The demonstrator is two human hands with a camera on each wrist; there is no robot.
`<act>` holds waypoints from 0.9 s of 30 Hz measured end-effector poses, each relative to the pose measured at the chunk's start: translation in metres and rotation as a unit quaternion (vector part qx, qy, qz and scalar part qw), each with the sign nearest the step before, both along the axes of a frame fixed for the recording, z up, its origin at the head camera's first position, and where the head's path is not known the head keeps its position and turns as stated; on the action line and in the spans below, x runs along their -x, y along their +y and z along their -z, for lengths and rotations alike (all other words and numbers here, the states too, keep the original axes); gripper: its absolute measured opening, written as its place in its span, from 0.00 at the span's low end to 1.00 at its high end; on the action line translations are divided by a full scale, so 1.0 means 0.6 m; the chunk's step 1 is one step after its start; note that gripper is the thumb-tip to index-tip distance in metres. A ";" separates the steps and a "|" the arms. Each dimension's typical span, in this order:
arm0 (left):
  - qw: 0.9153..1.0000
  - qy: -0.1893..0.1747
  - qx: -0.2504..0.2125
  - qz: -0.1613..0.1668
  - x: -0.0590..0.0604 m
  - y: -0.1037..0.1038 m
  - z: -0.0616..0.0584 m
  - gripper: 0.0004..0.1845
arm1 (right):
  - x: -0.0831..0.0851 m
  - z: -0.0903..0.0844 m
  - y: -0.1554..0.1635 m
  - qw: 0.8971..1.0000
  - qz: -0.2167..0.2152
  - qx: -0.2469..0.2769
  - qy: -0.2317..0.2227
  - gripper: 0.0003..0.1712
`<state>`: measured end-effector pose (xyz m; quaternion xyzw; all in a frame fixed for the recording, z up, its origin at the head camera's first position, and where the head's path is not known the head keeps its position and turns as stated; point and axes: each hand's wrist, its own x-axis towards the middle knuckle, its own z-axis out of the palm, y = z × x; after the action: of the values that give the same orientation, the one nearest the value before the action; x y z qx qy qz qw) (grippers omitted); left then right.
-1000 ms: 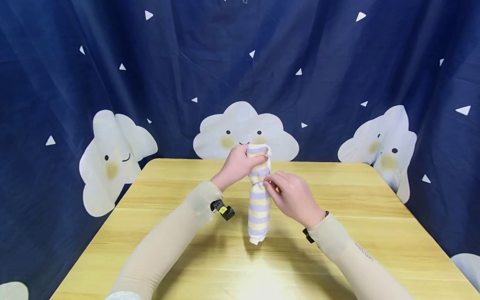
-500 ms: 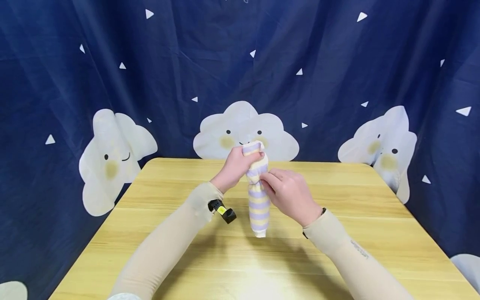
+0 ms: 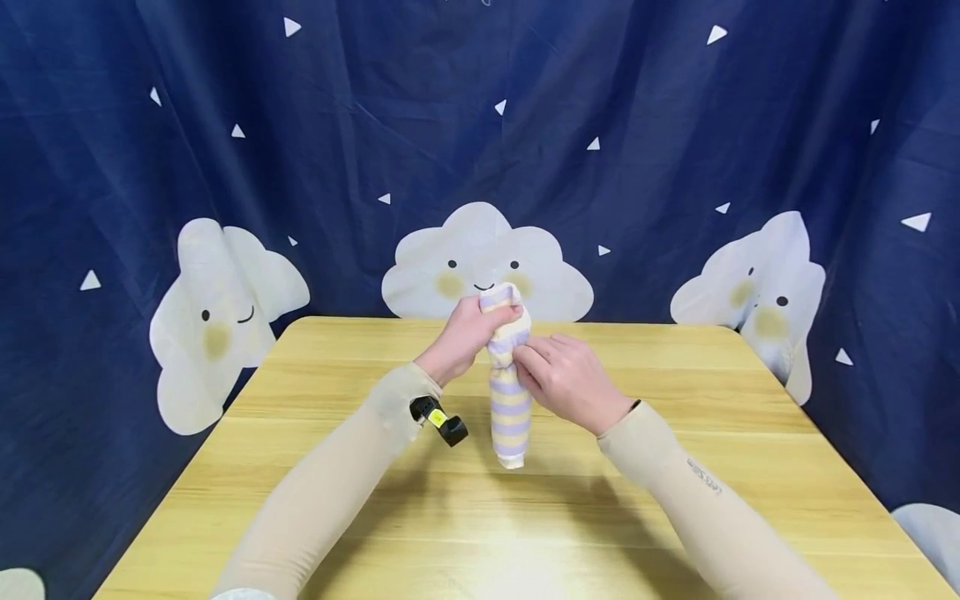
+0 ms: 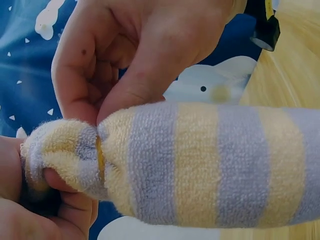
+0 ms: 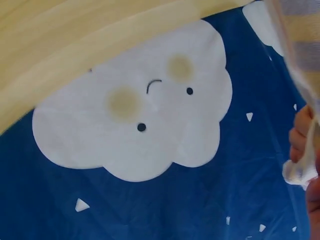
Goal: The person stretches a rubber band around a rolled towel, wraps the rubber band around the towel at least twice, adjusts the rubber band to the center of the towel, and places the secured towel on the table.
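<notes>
A rolled towel (image 3: 510, 400) with yellow and lilac stripes hangs upright just above the wooden table (image 3: 712, 392). My left hand (image 3: 480, 325) grips its bunched top end. At the neck just below, my right hand (image 3: 536, 367) pinches the cloth. The left wrist view shows the towel (image 4: 210, 165) lying across the frame with a thin yellow band (image 4: 100, 159) around the neck. There the right hand (image 4: 125, 85) pinches at the band, and the left hand (image 4: 55, 205) holds the gathered end. In the right wrist view only an edge of the towel (image 5: 300, 25) shows.
A dark blue curtain (image 3: 480, 125) with white clouds closes in the table on three sides. A small black and yellow device (image 3: 438, 419) sits on my left wrist. Both forearms wear beige sleeves.
The towel's top end has been squeezed tighter in my left hand. My right hand has moved up and in to the neck. The towel's lower end has lifted slightly.
</notes>
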<state>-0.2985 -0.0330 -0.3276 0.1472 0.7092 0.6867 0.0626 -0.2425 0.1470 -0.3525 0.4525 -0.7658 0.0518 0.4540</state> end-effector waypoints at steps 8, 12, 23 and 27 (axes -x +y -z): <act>0.996 0.056 0.074 -0.005 0.005 0.000 -0.007 0.13 | -0.003 0.013 0.006 0.995 -0.056 0.018 -0.077 0.07; 0.985 0.103 0.131 -0.035 0.011 -0.004 -0.022 0.14 | -0.020 0.020 0.006 0.993 -0.057 0.011 -0.100 0.08; 0.963 0.173 0.195 -0.067 -0.002 -0.002 -0.033 0.12 | -0.044 0.048 0.018 0.994 -0.034 0.001 -0.105 0.11; 0.972 0.175 0.156 -0.015 0.001 -0.002 -0.024 0.13 | -0.038 0.044 0.019 0.993 -0.032 0.013 -0.111 0.07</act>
<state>-0.2993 -0.0344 -0.3130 0.2424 0.8095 0.5323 -0.0508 -0.2197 0.1583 -0.3787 0.4621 -0.7961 0.1261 0.3698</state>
